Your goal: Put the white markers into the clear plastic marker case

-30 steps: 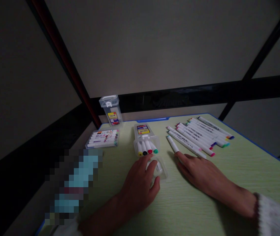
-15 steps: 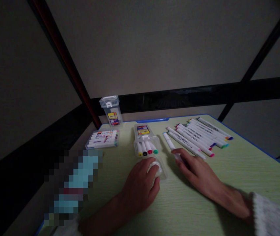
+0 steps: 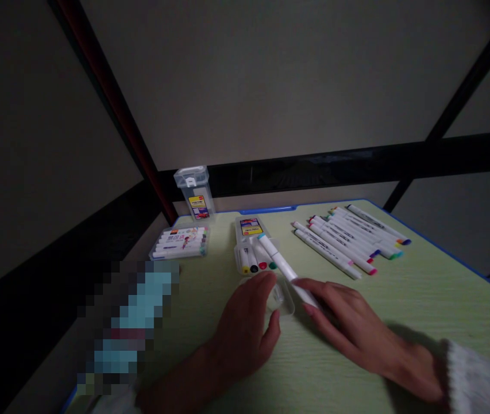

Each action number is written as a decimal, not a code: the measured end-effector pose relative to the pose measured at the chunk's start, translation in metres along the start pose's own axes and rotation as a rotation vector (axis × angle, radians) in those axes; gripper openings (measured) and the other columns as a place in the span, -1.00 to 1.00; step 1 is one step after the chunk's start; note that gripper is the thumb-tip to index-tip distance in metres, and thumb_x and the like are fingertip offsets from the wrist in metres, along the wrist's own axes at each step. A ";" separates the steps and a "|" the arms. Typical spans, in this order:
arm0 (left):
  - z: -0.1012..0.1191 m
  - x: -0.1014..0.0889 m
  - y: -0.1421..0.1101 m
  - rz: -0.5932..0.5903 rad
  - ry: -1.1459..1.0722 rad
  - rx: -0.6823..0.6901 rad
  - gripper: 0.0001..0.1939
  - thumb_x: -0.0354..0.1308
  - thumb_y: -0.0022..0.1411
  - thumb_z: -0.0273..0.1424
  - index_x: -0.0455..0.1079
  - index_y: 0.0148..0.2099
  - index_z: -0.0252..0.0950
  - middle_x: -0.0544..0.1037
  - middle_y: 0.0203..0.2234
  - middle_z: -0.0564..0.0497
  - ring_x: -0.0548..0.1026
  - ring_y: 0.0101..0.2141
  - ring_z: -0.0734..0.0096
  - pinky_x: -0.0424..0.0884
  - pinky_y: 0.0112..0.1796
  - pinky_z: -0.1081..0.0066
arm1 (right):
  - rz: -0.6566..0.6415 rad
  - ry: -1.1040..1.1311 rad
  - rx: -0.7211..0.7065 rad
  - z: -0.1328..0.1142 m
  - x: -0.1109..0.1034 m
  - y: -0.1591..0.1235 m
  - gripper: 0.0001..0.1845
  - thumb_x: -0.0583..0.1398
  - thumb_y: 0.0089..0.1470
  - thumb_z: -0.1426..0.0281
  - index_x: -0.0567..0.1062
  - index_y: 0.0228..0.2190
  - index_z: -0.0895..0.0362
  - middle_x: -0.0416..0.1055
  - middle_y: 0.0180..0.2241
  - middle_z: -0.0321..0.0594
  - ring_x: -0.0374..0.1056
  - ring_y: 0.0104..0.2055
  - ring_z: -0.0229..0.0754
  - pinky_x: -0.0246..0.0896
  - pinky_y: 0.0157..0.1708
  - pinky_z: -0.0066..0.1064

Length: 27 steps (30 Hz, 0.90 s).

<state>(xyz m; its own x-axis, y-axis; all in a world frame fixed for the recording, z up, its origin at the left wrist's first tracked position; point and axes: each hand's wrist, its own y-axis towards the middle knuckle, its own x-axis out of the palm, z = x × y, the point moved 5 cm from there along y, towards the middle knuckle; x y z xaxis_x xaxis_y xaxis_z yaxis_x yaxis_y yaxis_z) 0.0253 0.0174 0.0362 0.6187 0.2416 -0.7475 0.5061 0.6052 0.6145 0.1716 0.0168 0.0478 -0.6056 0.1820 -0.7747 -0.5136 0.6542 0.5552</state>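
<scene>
My right hand (image 3: 348, 319) pinches a white marker (image 3: 285, 265) with a light blue end. The marker slants up and left, its far end over the mouth of a clear plastic marker box (image 3: 239, 231). The box lies on its side and holds several white markers with yellow, black, red and green ends facing me. Its clear lid (image 3: 286, 305) is swung open towards me. My left hand (image 3: 245, 322) lies over the lid's left part, thumb and fingers curved around it; the fingertips' contact is partly hidden.
Several white markers (image 3: 339, 236) lie in a slanted group on the right of the table (image 3: 326, 368). A flat clear case of markers (image 3: 180, 244) lies at the left, and an upright lidded box (image 3: 199, 198) stands behind it. A wall rises behind the table. A pixelated area covers the lower left.
My right hand has lifted the marker and moved it left, from beside the row of loose markers to the box mouth. The fingers of my left hand have shifted slightly on the lid.
</scene>
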 end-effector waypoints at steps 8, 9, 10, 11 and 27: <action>-0.003 -0.001 -0.003 0.054 -0.021 -0.035 -0.40 -0.06 0.16 -0.53 -0.19 0.21 -0.33 0.31 -0.04 -0.27 0.33 -0.01 0.09 0.38 -0.09 0.12 | -0.026 -0.014 -0.087 -0.005 0.002 0.001 -0.73 -0.10 0.21 0.41 0.23 -0.08 0.19 0.45 -0.43 -0.19 0.38 -0.45 -0.22 0.28 -0.41 -0.38; -0.004 -0.001 -0.003 0.052 -0.025 -0.039 -0.39 -0.06 0.16 -0.53 -0.20 0.21 -0.33 0.31 -0.04 -0.28 0.33 -0.01 0.09 0.38 -0.10 0.11 | -0.037 -0.014 -0.093 -0.005 0.003 0.000 -0.72 -0.10 0.21 0.41 0.22 -0.07 0.19 0.46 -0.41 -0.18 0.39 -0.44 -0.22 0.29 -0.39 -0.37; -0.004 -0.001 -0.003 0.048 -0.030 -0.045 -0.38 -0.06 0.16 -0.53 -0.22 0.22 -0.33 0.31 -0.04 -0.28 0.34 -0.02 0.09 0.38 -0.10 0.11 | -0.049 -0.014 -0.101 -0.005 0.004 0.000 -0.71 -0.10 0.21 0.40 0.22 -0.06 0.19 0.47 -0.37 -0.16 0.40 -0.43 -0.22 0.29 -0.38 -0.36; -0.004 -0.001 -0.003 0.046 -0.035 -0.049 -0.37 -0.06 0.16 -0.53 -0.23 0.22 -0.33 0.32 -0.04 -0.27 0.34 -0.02 0.09 0.38 -0.10 0.12 | -0.057 -0.014 -0.111 -0.005 0.004 -0.001 -0.70 -0.11 0.21 0.40 0.22 -0.05 0.19 0.48 -0.33 -0.13 0.41 -0.40 -0.21 0.30 -0.36 -0.36; -0.002 0.001 -0.003 -0.022 0.005 -0.043 -0.32 -0.07 0.17 -0.53 -0.33 0.26 -0.34 0.27 0.04 -0.31 0.33 -0.01 0.12 0.38 -0.11 0.17 | -0.101 -0.081 -0.197 -0.013 0.006 -0.001 -0.61 -0.17 0.24 0.37 0.33 -0.07 0.21 0.49 -0.36 -0.10 0.41 -0.43 -0.21 0.37 -0.37 -0.35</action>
<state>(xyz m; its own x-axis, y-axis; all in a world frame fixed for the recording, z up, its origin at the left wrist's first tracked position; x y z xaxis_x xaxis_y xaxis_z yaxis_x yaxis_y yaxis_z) 0.0234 0.0176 0.0331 0.6049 0.2317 -0.7619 0.4931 0.6422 0.5868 0.1607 0.0074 0.0467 -0.4987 0.1867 -0.8464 -0.6825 0.5174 0.5162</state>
